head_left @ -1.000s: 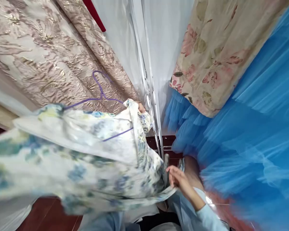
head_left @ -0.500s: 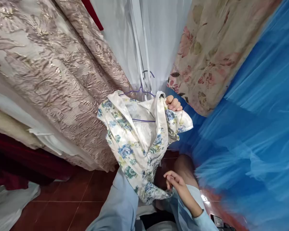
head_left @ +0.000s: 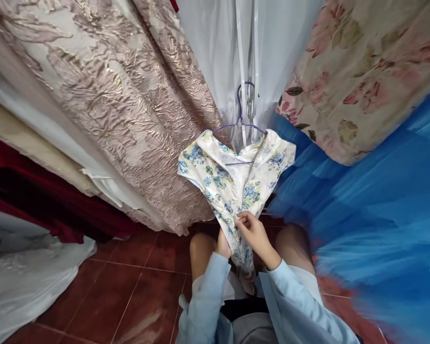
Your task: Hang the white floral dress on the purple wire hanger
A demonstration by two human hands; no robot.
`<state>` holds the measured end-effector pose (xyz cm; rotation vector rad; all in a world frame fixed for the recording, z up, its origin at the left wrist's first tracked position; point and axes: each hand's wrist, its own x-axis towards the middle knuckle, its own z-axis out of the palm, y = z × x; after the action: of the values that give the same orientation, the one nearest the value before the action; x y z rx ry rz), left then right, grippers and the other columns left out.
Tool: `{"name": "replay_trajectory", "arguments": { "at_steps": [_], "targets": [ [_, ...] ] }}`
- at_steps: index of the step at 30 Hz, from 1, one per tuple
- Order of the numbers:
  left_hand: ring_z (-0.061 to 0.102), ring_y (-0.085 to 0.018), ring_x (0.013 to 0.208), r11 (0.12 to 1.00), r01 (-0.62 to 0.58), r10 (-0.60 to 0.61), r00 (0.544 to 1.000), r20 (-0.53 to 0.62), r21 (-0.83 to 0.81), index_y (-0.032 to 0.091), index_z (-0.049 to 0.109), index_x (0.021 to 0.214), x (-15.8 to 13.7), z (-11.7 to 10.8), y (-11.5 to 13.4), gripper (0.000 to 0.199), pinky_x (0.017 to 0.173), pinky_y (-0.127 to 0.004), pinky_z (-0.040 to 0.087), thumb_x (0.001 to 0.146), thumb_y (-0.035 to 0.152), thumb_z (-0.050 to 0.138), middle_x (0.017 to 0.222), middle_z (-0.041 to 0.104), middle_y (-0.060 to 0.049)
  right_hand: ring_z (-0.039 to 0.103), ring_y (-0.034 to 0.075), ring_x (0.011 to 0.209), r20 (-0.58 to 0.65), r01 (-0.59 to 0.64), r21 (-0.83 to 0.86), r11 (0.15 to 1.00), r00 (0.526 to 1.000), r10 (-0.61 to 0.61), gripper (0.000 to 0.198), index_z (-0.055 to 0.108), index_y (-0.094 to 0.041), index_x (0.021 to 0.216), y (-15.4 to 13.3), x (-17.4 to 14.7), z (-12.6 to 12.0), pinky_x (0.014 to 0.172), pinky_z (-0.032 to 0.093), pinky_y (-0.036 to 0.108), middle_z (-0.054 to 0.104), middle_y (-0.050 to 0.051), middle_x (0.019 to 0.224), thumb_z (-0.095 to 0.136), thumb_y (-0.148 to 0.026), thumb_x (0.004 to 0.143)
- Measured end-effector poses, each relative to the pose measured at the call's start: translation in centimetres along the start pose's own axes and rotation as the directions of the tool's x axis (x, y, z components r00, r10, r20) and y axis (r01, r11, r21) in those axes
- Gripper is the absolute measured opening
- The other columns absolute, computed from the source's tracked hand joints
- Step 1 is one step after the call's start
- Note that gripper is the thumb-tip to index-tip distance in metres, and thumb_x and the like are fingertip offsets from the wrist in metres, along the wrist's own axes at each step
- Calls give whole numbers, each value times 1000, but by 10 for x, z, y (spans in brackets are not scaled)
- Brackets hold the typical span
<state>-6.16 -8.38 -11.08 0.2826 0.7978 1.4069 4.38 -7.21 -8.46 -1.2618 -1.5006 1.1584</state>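
A white blouse [head_left: 215,179] with blue and green flowers hangs by its shoulders on a thin purple hanger [head_left: 240,107]. The hanger's hook is up by white straps [head_left: 256,52] in front of white cloth. My left hand [head_left: 222,244] grips the lower left side of the blouse, its fingers hidden behind the fabric. On the front, below the V-neck, my right hand [head_left: 255,235] pinches the cloth between thumb and fingers. The lower part of the blouse is bunched and hangs down between my knees.
Pink and gold brocade [head_left: 129,114] hangs on the left, with dark red cloth [head_left: 39,205] beyond it. Floral beige fabric [head_left: 365,86] and blue tulle [head_left: 387,210] hang on the right. White cloth [head_left: 32,277] trails onto the red tiled floor [head_left: 129,286].
My left hand has left the blouse's right shoulder and come down to its lower left side. My right hand has risen onto the front. The blouse now hangs straighter, its shoulders level.
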Motion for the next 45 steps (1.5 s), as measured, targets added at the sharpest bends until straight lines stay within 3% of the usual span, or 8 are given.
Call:
{"name": "replay_trajectory", "arguments": {
  "at_steps": [5,11,16,19,22,31,37,45],
  "targets": [
    [61,-33,129,979,-100,117,989,-86,179,19,74,112,-13,-27,-21,74,109,-41,50,67,78,73,122,72,-13,60,21,56,-156,-90,-118,989,985,71,30,56,-19,103,8,17,11,59,42,31,65,1,61,55,-47,91],
    [69,-30,108,768,-214,327,942,-81,603,13,70,105,-4,-38,-15,49,98,-41,52,72,47,81,111,74,-14,61,20,54,-22,-87,-205,975,996,85,24,58,-21,77,4,17,-14,58,41,29,65,3,59,57,-42,88],
    [59,-27,120,250,-437,866,499,2,864,18,57,122,-1,-38,-10,41,103,-41,48,86,36,66,127,61,-16,63,19,54,40,-133,-147,980,989,140,23,58,-20,76,-3,-1,-29,58,42,28,70,5,64,58,-39,90],
    [62,-25,106,100,-549,667,656,354,830,19,63,106,-2,-25,-12,19,95,-38,50,87,22,58,109,66,-12,66,20,64,129,59,-345,937,992,-15,21,62,-19,80,-13,-8,-37,62,39,28,73,6,72,57,-35,92],
    [63,-23,89,143,-565,477,759,444,812,18,61,85,-7,-9,-14,11,83,-34,51,87,16,51,88,66,-8,66,20,66,338,331,-549,767,928,-159,18,66,-19,87,-29,-5,-52,62,34,28,74,7,76,54,-30,96],
    [60,-19,80,273,-503,485,808,334,820,20,54,79,-32,12,-15,34,76,-27,44,100,44,47,80,62,-4,60,16,61,643,691,-561,456,711,-286,16,62,-17,92,-80,35,-87,60,31,27,70,6,76,49,-22,100],
    [56,-18,79,182,-500,438,812,386,847,20,48,70,-42,-2,-10,38,75,-27,41,101,42,48,74,57,-3,61,19,64,418,606,-731,314,761,-495,21,68,-15,97,-142,103,-109,62,30,27,71,6,75,52,-29,99],
    [58,-17,78,194,-510,349,834,427,838,19,52,72,-45,-7,-26,33,75,-27,43,100,35,50,76,59,-3,62,23,72,156,529,-777,342,687,-710,19,66,-15,95,-200,149,-115,69,37,31,69,7,77,52,-28,95]
  ]
}}
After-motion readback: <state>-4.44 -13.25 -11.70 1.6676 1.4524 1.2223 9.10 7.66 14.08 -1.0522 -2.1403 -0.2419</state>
